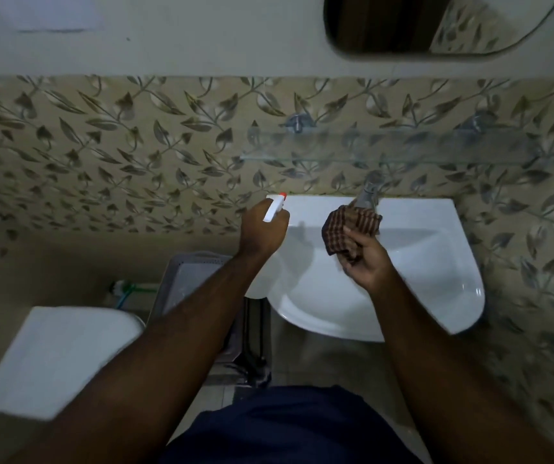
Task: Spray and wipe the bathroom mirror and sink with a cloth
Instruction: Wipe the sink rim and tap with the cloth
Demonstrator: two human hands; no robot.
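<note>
My left hand (262, 231) grips a white spray bottle (274, 211) with an orange nozzle tip, held over the left rim of the white sink (436, 262). The bottle's pale body hangs below my wrist. My right hand (364, 259) holds a crumpled brown checked cloth (349, 229) above the basin, just in front of the chrome tap (367, 194). The mirror (419, 25) hangs high on the wall at the upper right, only its lower part in view.
A glass shelf (386, 147) juts from the leaf-patterned tiles above the tap. A grey plastic basket (192, 279) stands left of the sink. A white toilet lid (54, 356) is at the lower left. My dark shorts fill the bottom.
</note>
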